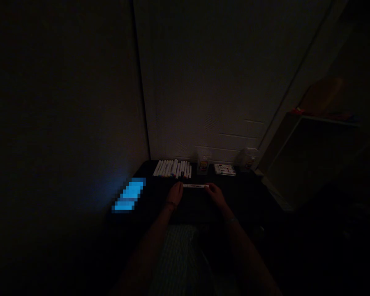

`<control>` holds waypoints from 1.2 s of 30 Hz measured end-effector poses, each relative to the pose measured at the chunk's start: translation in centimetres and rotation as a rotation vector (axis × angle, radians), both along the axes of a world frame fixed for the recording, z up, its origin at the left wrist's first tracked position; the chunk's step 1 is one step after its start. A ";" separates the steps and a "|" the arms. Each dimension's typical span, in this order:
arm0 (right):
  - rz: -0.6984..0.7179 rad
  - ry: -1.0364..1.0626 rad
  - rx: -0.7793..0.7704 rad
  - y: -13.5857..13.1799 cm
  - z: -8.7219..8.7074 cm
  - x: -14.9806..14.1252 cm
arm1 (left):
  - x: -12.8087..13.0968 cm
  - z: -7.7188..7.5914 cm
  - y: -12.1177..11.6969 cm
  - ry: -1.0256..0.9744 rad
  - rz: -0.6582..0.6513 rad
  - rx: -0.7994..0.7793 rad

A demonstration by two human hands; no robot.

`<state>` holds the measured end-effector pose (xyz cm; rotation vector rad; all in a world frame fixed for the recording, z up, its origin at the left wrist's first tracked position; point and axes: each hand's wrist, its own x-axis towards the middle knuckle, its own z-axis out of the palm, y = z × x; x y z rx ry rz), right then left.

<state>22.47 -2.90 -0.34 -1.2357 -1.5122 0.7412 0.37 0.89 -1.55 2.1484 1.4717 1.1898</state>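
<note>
A white marker (193, 186) lies level between my two hands, above the dark tabletop. My left hand (175, 193) is closed on its left end, and my right hand (215, 193) pinches the right end. Both hands are dim, so single fingers are hard to make out. Just beyond them, a row of white markers (172, 168) lies side by side toward the back of the table. A flat pack of markers (225, 169) sits behind my right hand.
The dark table (243, 197) meets a wall at the back. A clear container with a label (203, 162) and another clear container (249, 159) stand along it. A glowing, pixelated screen (129, 195) lies at the left. A cabinet-like box (320, 156) stands at the right.
</note>
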 end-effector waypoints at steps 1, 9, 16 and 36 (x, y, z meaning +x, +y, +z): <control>-0.002 -0.003 0.011 -0.1 0.0 0.0 | 0.0 0.0 0.0 -0.003 0.000 0.005; -0.032 -0.029 0.008 -0.2 0.1 0.1 | 0.0 0.2 -0.3 0.018 -0.010 0.016; -0.040 -0.016 -0.007 -0.1 0.2 0.1 | 0.1 0.4 -0.5 0.015 -0.017 0.000; -0.034 -0.041 -0.005 -0.1 0.1 0.1 | 0.1 0.5 -0.4 0.046 -0.022 -0.014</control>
